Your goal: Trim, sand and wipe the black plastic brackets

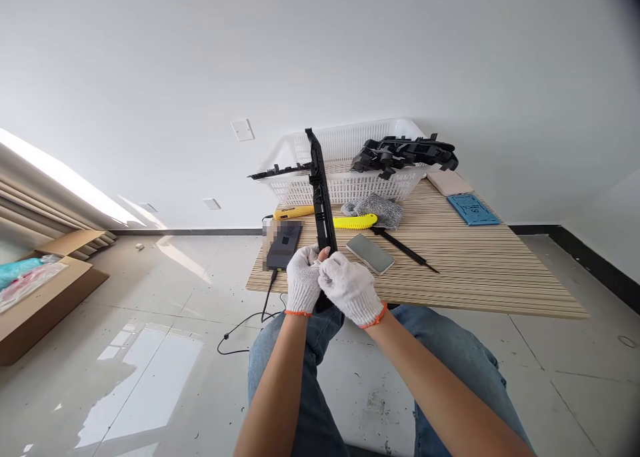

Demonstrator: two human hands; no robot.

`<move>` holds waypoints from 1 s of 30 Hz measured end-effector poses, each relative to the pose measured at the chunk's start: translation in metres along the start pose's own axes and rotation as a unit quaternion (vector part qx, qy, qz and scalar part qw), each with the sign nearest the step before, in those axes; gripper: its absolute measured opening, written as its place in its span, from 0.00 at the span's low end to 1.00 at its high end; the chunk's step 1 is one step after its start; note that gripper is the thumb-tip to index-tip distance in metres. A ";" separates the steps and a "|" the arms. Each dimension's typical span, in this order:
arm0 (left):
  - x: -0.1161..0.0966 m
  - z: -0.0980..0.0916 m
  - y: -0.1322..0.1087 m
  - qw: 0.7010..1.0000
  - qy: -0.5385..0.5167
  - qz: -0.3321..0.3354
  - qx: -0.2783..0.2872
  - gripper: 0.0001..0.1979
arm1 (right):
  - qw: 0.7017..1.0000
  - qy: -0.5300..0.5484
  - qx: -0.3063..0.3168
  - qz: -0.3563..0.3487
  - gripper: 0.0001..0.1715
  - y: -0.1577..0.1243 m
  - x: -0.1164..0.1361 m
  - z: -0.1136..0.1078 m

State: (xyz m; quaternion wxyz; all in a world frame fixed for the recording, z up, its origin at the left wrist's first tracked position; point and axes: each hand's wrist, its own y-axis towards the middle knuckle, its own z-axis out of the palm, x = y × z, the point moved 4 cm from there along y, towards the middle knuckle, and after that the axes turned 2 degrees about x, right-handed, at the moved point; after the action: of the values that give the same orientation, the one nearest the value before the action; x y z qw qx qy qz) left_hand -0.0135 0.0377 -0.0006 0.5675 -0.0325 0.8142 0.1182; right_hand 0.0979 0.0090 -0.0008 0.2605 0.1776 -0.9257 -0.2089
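Note:
My left hand (303, 282), in a white knit glove with an orange cuff, is closed around the lower part of a long black plastic trim piece (321, 193). The piece points up and away from me, with clips and ribs along its length. My right hand (350, 287), gloved the same way, is closed with its fingertips at the piece, against my left thumb. Whatever those fingers pinch is hidden. A thin black strip (281, 171) reaches left near the piece's upper part; whether they are joined, I cannot tell.
A white plastic basket (345, 189) holding black plastic parts (405, 153) stands at the table's back. On the striped table (480, 270) lie a yellow-handled tool (294, 213), a yellow serrated piece (355, 222), a grey cloth (383, 210), a phone (371, 253), a black box (285, 245) and a blue packet (473, 209).

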 end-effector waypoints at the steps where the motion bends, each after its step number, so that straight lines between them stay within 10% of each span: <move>1: 0.000 0.000 0.000 1.000 -0.005 -0.001 0.000 0.25 | 0.999 0.042 -0.001 0.007 0.06 0.001 -0.003 0.001; 10: 0.009 0.001 -0.003 0.998 -0.062 0.000 -0.012 0.16 | 0.921 0.350 -0.004 0.174 0.14 0.004 -0.015 -0.008; 16: 0.007 0.000 -0.004 0.999 -0.031 -0.026 -0.024 0.06 | 0.926 0.270 0.078 0.252 0.09 0.011 -0.012 -0.021; 21: 0.006 -0.003 -0.005 0.998 0.000 -0.055 -0.011 0.18 | 0.943 0.177 0.157 0.235 0.07 0.021 -0.006 -0.037; 30: 0.003 -0.003 -0.004 0.999 -0.011 -0.039 -0.009 0.16 | 0.973 -0.070 0.153 0.159 0.08 0.030 0.015 -0.039</move>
State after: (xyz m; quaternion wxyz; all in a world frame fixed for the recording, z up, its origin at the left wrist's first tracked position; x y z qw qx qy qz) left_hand -0.0164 0.0331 -0.0036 0.5802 -0.0680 0.8049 0.1042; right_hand 0.1009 0.0167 0.0500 0.1949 0.0509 -0.9790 -0.0321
